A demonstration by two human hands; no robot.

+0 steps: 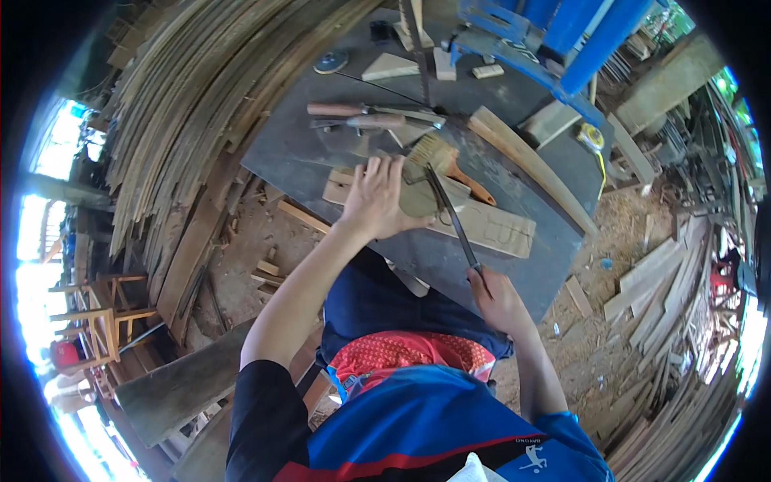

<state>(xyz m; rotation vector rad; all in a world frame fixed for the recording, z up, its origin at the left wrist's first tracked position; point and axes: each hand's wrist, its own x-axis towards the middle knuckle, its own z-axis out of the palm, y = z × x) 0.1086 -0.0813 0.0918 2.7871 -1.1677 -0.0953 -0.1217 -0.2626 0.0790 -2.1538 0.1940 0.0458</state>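
Note:
My left hand point(379, 193) presses and grips a small cut wooden piece point(422, 199) lying on a plank with drawn outlines point(490, 229). My right hand point(491, 299) is closed on the handle of a long dark file-like tool point(454, 217), angled up toward that piece, its far end by my left hand. A wide paintbrush with a wooden handle point(474, 185) lies just beyond them. Tools with wooden handles point(337, 108) rest farther back on the dark worktop point(289, 161).
A long board point(530, 169) lies at the worktop's right, near a yellow tape measure point(591, 138). Blue metal equipment point(586, 44) stands at the back. Stacked planks point(177, 104) fill the left, loose boards point(658, 273) the right floor. Wooden chairs point(104, 321) stand at lower left.

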